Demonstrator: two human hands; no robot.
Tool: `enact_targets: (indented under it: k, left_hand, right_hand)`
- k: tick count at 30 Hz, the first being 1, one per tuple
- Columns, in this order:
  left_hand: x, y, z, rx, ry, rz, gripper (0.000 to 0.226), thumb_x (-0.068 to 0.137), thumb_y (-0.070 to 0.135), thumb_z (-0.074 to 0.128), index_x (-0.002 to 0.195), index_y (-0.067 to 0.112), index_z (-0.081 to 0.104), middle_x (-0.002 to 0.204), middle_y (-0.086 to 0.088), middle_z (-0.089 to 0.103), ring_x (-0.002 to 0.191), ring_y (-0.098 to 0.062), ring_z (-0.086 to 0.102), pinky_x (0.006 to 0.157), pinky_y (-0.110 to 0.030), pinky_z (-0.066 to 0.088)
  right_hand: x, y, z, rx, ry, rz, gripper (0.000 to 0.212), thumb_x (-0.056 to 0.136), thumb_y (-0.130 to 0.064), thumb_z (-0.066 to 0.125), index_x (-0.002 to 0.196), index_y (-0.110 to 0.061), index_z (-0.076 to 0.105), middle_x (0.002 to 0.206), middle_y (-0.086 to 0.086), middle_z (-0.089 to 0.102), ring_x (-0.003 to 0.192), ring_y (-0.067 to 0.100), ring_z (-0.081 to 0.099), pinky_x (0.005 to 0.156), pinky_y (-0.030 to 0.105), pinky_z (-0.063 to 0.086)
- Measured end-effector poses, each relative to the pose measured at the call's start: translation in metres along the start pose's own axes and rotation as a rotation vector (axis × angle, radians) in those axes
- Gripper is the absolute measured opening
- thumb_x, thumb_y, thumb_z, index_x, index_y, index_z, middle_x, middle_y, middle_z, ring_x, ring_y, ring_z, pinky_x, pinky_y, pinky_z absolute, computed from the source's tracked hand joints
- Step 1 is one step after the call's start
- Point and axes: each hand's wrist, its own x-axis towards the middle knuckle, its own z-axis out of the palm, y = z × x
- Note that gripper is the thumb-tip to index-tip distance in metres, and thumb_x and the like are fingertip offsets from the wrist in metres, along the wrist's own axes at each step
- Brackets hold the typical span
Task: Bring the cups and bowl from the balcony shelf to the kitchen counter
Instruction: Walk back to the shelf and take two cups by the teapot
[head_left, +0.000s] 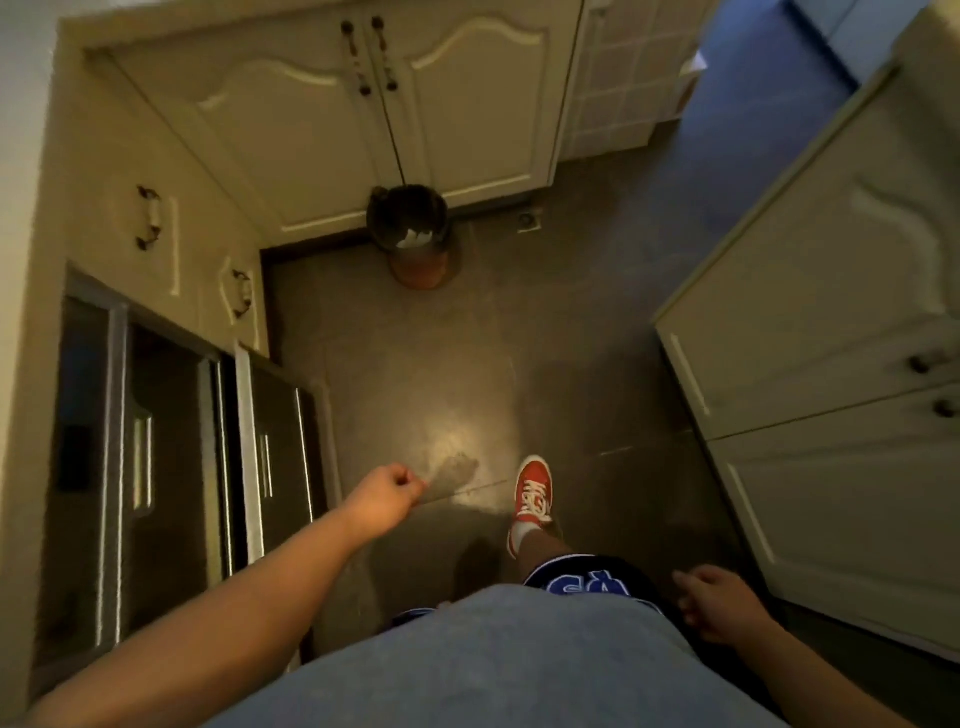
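No cup, bowl or balcony shelf is in view. I look down at a dark tiled kitchen floor (441, 374) between cream cabinets. My left hand (387, 491) swings out in front at the left, fingers curled into a loose fist with nothing in it. My right hand (714, 603) hangs by my hip at the lower right, fingers loosely bent and apart, empty. One foot in a red shoe (532, 493) is stepped forward on the floor.
Cream cabinet doors (363, 104) close the far end, with a dark bin (410, 228) standing in front of them. Dark glass-fronted appliances (171, 457) line the left side. More cream cabinets (831, 364) line the right. A bluish-lit passage (753, 78) opens at the far right.
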Motion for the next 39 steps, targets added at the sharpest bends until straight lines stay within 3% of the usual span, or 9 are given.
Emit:
enact_targets:
  k: [4, 8, 15, 17, 21, 25, 30, 35, 39]
  left_hand:
    - [0.029, 0.061, -0.016, 0.077, -0.06, 0.0, 0.021, 0.097, 0.032, 0.054, 0.099, 0.014, 0.064, 0.093, -0.009, 0.067, 0.084, -0.02, 0.064, 0.073, -0.03, 0.051]
    - [0.05, 0.09, -0.048, 0.141, -0.028, -0.06, 0.022, 0.098, 0.031, 0.054, 0.107, 0.013, 0.063, 0.101, -0.013, 0.069, 0.095, -0.028, 0.067, 0.085, -0.04, 0.053]
    - [0.1, 0.102, -0.11, 0.127, -0.013, -0.192, 0.015, 0.096, 0.032, 0.057, 0.104, 0.021, 0.063, 0.101, -0.004, 0.068, 0.091, -0.015, 0.064, 0.088, -0.037, 0.054]
    - [0.126, 0.109, -0.13, 0.144, -0.022, -0.208, 0.015, 0.095, 0.033, 0.056, 0.104, 0.023, 0.062, 0.1, 0.0, 0.067, 0.092, -0.013, 0.064, 0.087, -0.035, 0.054]
    - [0.195, 0.141, -0.185, 0.22, -0.045, -0.195, 0.011, 0.095, 0.036, 0.056, 0.092, 0.028, 0.061, 0.09, 0.005, 0.066, 0.081, -0.008, 0.063, 0.068, -0.023, 0.048]
    - [0.263, 0.208, -0.244, 0.341, -0.096, -0.178, 0.018, 0.096, 0.035, 0.054, 0.089, 0.023, 0.065, 0.083, 0.001, 0.068, 0.076, -0.011, 0.065, 0.065, -0.025, 0.049]
    - [0.336, 0.335, -0.287, 0.482, -0.15, -0.03, 0.016, 0.098, 0.032, 0.051, 0.086, 0.026, 0.061, 0.084, 0.0, 0.064, 0.077, -0.012, 0.061, 0.066, -0.026, 0.046]
    - [0.392, 0.465, -0.263, 0.538, -0.144, 0.139, 0.022, 0.096, 0.034, 0.054, 0.102, 0.016, 0.066, 0.09, -0.004, 0.066, 0.082, -0.017, 0.062, 0.076, -0.033, 0.051]
    - [0.429, 0.56, -0.23, 0.626, -0.209, 0.203, 0.021, 0.096, 0.035, 0.054, 0.098, 0.016, 0.064, 0.094, -0.005, 0.066, 0.089, -0.019, 0.063, 0.084, -0.037, 0.053]
  right_hand:
    - [0.039, -0.056, -0.039, -0.011, -0.007, 0.003, 0.026, 0.093, -0.018, 0.061, 0.072, -0.004, 0.056, 0.062, 0.015, 0.055, 0.048, 0.022, 0.048, 0.047, 0.026, 0.038]
    - [0.071, -0.139, -0.077, -0.072, -0.011, -0.081, 0.021, 0.092, -0.025, 0.061, 0.082, -0.007, 0.062, 0.071, 0.013, 0.064, 0.051, 0.022, 0.057, 0.043, 0.021, 0.042]
    - [0.112, -0.315, -0.108, -0.097, -0.027, -0.238, 0.022, 0.094, -0.024, 0.058, 0.078, -0.01, 0.056, 0.072, 0.013, 0.062, 0.052, 0.022, 0.055, 0.044, 0.021, 0.039]
    - [0.119, -0.364, -0.108, -0.098, -0.031, -0.274, 0.023, 0.095, -0.023, 0.057, 0.077, -0.009, 0.055, 0.07, 0.012, 0.06, 0.052, 0.021, 0.054, 0.044, 0.023, 0.037]
    - [0.135, -0.441, -0.115, -0.043, -0.03, -0.282, 0.022, 0.095, -0.021, 0.057, 0.079, -0.007, 0.056, 0.07, 0.012, 0.059, 0.055, 0.021, 0.054, 0.047, 0.024, 0.037]
    - [0.14, -0.477, -0.133, 0.009, 0.034, -0.223, 0.02, 0.095, -0.022, 0.058, 0.084, -0.005, 0.062, 0.07, 0.01, 0.063, 0.057, 0.018, 0.057, 0.042, 0.022, 0.044]
    - [0.147, -0.479, -0.153, 0.159, 0.128, -0.071, 0.022, 0.093, -0.013, 0.06, 0.079, 0.004, 0.057, 0.057, 0.013, 0.053, 0.044, 0.019, 0.048, 0.032, 0.016, 0.038]
    - [0.167, -0.465, -0.169, 0.264, 0.115, 0.085, 0.025, 0.094, -0.019, 0.06, 0.089, 0.006, 0.062, 0.06, 0.013, 0.059, 0.04, 0.02, 0.051, 0.032, 0.019, 0.037]
    - [0.199, -0.47, -0.193, 0.316, 0.108, 0.151, 0.026, 0.094, -0.019, 0.06, 0.074, -0.002, 0.058, 0.049, 0.009, 0.055, 0.027, 0.014, 0.046, 0.03, 0.016, 0.034]
